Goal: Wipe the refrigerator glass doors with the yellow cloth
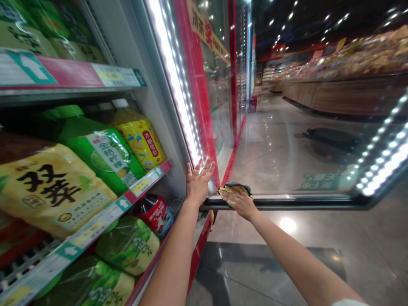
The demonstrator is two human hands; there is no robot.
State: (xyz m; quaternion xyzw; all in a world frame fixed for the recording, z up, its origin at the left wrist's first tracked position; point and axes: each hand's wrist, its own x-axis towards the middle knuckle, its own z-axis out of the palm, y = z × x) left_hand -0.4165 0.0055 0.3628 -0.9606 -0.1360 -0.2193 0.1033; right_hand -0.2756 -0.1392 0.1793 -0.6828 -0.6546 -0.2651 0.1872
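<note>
My left hand (pixel 199 185) has its fingers spread at the lit edge of the drinks cooler, near the hinge side of the open glass door. Under my right hand (pixel 239 202) is a dark grey cleaning cloth (pixel 237 187) with yellow edging. This hand presses the cloth against the lower inside of the door glass, just above the black bottom frame (pixel 293 203). Part of the cloth is hidden behind the fingers. A bright LED strip (pixel 178 80) runs up the cooler's side above my left hand.
Shelves (pixel 127 199) of bottled drinks fill the left side, among them a yellow-labelled bottle (pixel 54 187) and a green one (pixel 102 148). The open door spans the right, its far edge lit (pixel 382 165). Beyond the glass are shiny floor and a loaded display stand (pixel 344 95).
</note>
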